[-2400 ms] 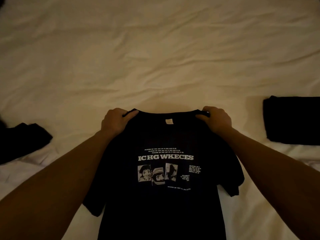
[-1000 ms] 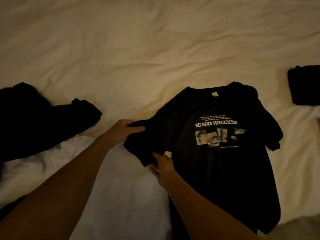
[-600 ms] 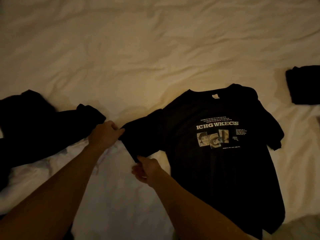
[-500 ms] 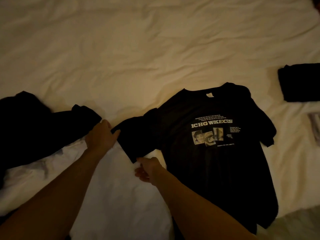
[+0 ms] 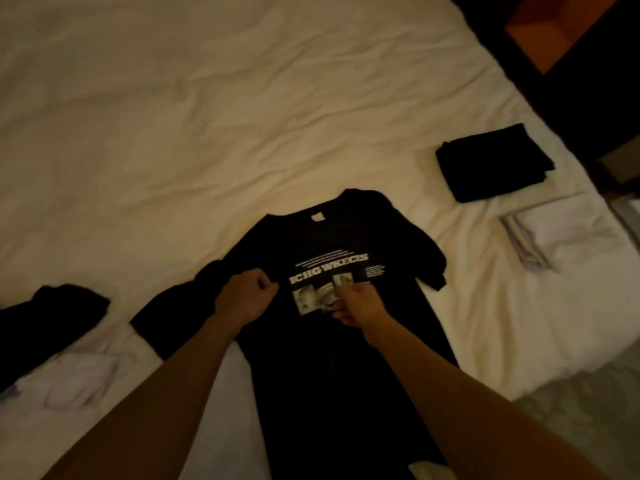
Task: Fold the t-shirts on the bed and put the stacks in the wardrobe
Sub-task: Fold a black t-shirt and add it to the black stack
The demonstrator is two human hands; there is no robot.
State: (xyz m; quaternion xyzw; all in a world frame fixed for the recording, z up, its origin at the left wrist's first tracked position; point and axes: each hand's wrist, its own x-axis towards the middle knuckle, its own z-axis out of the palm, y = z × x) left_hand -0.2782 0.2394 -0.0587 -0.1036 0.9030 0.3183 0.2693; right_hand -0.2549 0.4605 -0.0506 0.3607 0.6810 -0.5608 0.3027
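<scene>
The left hand (image 5: 246, 299) is curling its fingers tight and seems to be pinching the cloth of the black t-shirt (image 5: 346, 341) near its chest; the fingertips are pointing away from the camera, so what they are pinching is hard to see. The right hand (image 5: 356, 304) is sitting on the white printed pictures (image 5: 311, 299), fingers bent, and it looks like it is grasping the cloth there too, but I cannot tell for sure. The t-shirt is lying flat and face up on the white bed sheet (image 5: 207, 150), close to the near edge of the bed, with its neck pointing away and its bottom hanging toward the person. Its one sleeve (image 5: 173, 313) is sticking out flat on the left. A folded black stack (image 5: 491, 164) is waiting near the right edge of the bed, and a folded white stack (image 5: 557, 237) is lying just in front of it. A dark heap of clothes (image 5: 45, 327) is lying at the left edge. I think the folding of this t-shirt is just starting. Next, the hands probably need to lift one side and lay it over the middle, keeping the cloth smooth.
</scene>
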